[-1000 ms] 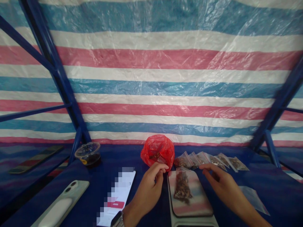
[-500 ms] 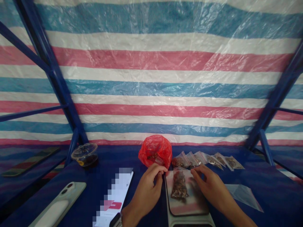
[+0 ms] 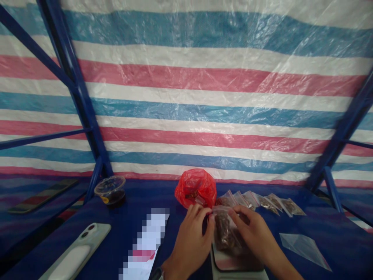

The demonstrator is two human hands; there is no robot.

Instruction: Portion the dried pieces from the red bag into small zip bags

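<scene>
A clear zip-lock bag (image 3: 223, 235) with brown dried pieces in it is over the metal plate of a digital scale (image 3: 237, 262). My left hand (image 3: 192, 235) pinches the bag's upper left corner between thumb and fingers. At the upper right corner, my right hand (image 3: 253, 229) has its thumb and fingers closed on the bag's top edge. The lower part of the bag hangs down over the plate; whether it touches the plate I cannot tell. Just beyond my left hand stands an open red plastic bag (image 3: 196, 186) with brown pieces inside.
Several filled zip-lock bags (image 3: 269, 204) lie in a row behind the scale. An unfilled zip-lock bag (image 3: 304, 249) is at the right. To the left are a lit phone (image 3: 145, 249), a pale phone (image 3: 97, 235) and a lidded plastic bowl (image 3: 110, 192). Blue metal posts (image 3: 84, 105) frame the table.
Both hands have moved in to the filled bag on the scale and taken hold of its top corners. The camera view has shifted slightly.
</scene>
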